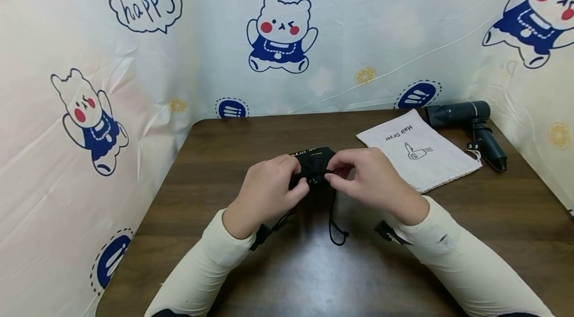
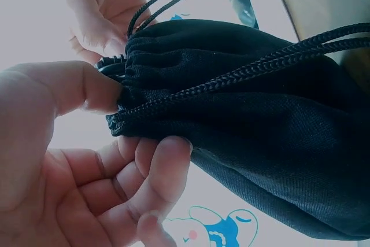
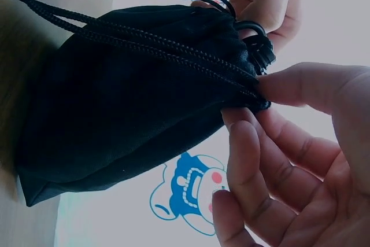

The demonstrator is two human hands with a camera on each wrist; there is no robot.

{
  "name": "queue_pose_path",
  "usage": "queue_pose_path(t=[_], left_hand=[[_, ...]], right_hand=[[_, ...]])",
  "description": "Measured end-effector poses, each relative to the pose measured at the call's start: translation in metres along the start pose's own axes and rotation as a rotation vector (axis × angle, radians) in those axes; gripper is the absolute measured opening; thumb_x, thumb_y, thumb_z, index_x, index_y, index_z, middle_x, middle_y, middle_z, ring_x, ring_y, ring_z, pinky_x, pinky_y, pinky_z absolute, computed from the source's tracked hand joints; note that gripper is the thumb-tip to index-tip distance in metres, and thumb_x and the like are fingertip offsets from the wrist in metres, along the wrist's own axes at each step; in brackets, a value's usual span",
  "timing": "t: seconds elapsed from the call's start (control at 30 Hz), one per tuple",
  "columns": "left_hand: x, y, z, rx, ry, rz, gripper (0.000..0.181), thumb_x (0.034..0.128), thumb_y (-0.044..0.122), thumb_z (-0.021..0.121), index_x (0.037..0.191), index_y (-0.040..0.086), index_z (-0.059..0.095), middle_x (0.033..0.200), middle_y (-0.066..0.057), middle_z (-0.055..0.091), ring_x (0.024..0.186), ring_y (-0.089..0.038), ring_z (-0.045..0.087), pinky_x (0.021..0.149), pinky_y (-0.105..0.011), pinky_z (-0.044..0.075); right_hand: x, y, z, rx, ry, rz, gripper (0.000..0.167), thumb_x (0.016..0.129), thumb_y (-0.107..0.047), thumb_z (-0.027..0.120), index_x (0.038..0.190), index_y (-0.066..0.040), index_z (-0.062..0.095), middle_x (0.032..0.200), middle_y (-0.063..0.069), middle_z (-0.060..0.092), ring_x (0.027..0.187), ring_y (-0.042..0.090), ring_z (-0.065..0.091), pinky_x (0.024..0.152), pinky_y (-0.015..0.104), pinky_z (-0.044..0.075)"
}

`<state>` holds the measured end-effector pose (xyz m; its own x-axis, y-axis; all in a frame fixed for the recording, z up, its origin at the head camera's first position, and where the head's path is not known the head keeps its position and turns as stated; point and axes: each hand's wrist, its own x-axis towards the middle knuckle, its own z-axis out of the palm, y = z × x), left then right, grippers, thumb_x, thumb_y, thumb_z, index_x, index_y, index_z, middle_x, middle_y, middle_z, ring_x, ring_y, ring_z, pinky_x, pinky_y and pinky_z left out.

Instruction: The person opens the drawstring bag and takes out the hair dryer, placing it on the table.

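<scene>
A black drawstring bag [image 1: 319, 160] with gold lettering lies between both hands over the table. At its gathered mouth, the left hand [image 1: 271, 187] pinches one side between thumb and fingers. The right hand [image 1: 369, 175] pinches the opposite side in the same way. Something black and ridged [image 3: 260, 50] pokes out of the mouth, beside a dark loop; most of it is hidden inside the bag. Black cords [image 2: 231, 76] run from both sides of the mouth, and one knotted cord end [image 1: 338, 237] hangs toward the table's front.
On the brown table [image 1: 215, 157], a white cloth pouch [image 1: 417, 152] printed "Hair Dryer" lies at the back right. Behind it rests a dark folding hair dryer [image 1: 466, 117]. A patterned curtain [image 1: 336, 33] encloses the table's back and sides.
</scene>
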<state>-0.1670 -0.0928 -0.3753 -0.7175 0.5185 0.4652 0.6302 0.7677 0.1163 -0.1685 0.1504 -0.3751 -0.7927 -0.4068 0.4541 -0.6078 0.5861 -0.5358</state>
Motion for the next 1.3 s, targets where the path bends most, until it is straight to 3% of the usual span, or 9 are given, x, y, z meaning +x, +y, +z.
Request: queue_pose_path(t=[0.37,0.8,1.3], left_hand=[[0.001,0.000,0.003,0.011,-0.007,-0.002,0.018,0.0884,0.028,0.067,0.077,0.015,0.061,0.070,0.006,0.049,0.054,-0.010,0.042,0.046,-0.026,0.034],[-0.008,-0.003,0.002,0.042,-0.032,-0.038,0.020,0.0872,0.029,0.068,0.074,0.017,0.058,0.068,0.006,0.048,0.052,-0.010,0.040,0.046,-0.026,0.032],[0.000,0.000,0.002,0.027,-0.030,-0.018,0.020,0.0878,0.027,0.067,0.074,0.017,0.056,0.067,0.005,0.047,0.052,-0.010,0.040,0.046,-0.026,0.030]], right_hand=[[-0.001,0.002,0.008,-0.106,0.077,-0.005,0.007,0.080,-0.023,0.077,0.084,-0.023,0.071,0.074,-0.011,0.067,0.066,0.006,0.062,0.059,0.025,0.049],[0.001,-0.003,0.019,-0.132,0.059,-0.003,0.007,0.080,-0.025,0.077,0.082,-0.023,0.070,0.075,-0.010,0.067,0.066,0.002,0.059,0.060,0.024,0.048],[0.000,-0.001,0.011,-0.156,0.089,-0.015,0.005,0.081,-0.023,0.075,0.082,-0.021,0.071,0.076,-0.009,0.067,0.067,0.010,0.065,0.060,0.025,0.049]])
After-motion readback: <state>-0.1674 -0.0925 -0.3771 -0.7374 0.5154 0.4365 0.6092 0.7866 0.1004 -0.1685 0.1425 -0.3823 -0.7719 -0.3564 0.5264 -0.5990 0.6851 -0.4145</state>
